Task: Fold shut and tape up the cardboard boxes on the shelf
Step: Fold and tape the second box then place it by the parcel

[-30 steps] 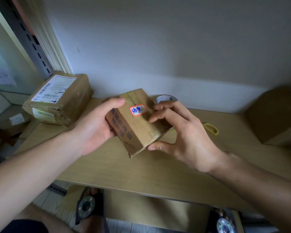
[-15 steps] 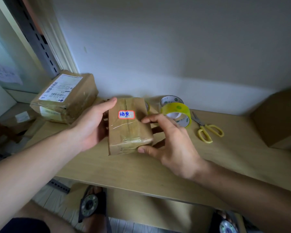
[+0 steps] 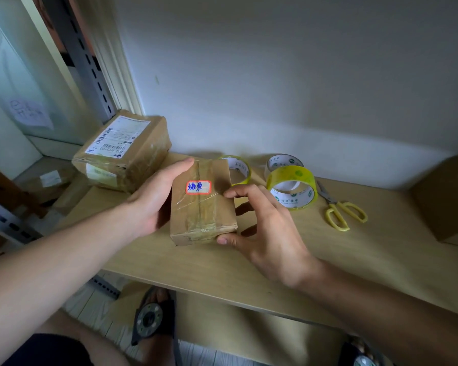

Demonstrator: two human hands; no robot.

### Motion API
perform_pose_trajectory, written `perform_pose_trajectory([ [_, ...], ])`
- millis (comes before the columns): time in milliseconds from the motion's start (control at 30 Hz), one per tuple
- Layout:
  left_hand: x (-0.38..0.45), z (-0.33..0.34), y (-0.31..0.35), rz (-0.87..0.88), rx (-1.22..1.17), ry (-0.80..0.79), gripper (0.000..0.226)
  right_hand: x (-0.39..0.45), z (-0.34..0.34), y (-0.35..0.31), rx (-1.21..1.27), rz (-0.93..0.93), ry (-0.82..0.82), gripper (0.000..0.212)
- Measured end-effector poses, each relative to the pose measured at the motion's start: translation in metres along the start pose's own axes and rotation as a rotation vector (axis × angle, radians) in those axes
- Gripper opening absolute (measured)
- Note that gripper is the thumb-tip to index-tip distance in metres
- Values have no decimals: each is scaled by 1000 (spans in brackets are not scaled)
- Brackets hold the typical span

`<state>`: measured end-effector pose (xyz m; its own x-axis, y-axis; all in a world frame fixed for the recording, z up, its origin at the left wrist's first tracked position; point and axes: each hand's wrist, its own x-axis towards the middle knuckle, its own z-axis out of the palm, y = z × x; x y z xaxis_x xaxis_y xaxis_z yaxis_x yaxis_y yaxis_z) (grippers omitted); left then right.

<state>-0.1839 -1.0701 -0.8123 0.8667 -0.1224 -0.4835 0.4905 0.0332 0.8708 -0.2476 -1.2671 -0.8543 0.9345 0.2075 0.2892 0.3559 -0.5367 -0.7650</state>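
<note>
A small closed cardboard box (image 3: 202,207) with clear tape over its seam and a red-bordered sticker with blue writing sits between both hands over the wooden shelf (image 3: 315,260). My left hand (image 3: 154,199) grips its left side, fingers along the far edge. My right hand (image 3: 265,225) touches its right side with thumb at the near corner and fingertips at the top edge. Two yellow tape rolls (image 3: 292,186) stand stacked just right of the box, and a third tape roll (image 3: 239,169) is half hidden behind it. Yellow-handled scissors (image 3: 341,211) lie further right.
A larger taped box with a shipping label (image 3: 124,151) sits at the shelf's back left. Another brown box (image 3: 447,199) stands at the right edge. A wall runs close behind. A metal shelf upright (image 3: 87,64) rises at left. Feet in sandals show below.
The small box has been turned from tilted on edge to lying flat with its sticker side up, and lowered toward the shelf. My right hand has shifted off its top to its right side.
</note>
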Motion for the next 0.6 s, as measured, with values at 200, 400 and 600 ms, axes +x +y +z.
perform_pose_trajectory([
  [200,1,-8,-1,-12,135,-19,45,1,5,2,14,7,-28,73],
  [400,8,-16,-9,60,306,44,52,3,21,8,27,57,-47,70],
  [600,10,-32,-9,120,758,84,51,13,33,8,-1,53,-41,68],
])
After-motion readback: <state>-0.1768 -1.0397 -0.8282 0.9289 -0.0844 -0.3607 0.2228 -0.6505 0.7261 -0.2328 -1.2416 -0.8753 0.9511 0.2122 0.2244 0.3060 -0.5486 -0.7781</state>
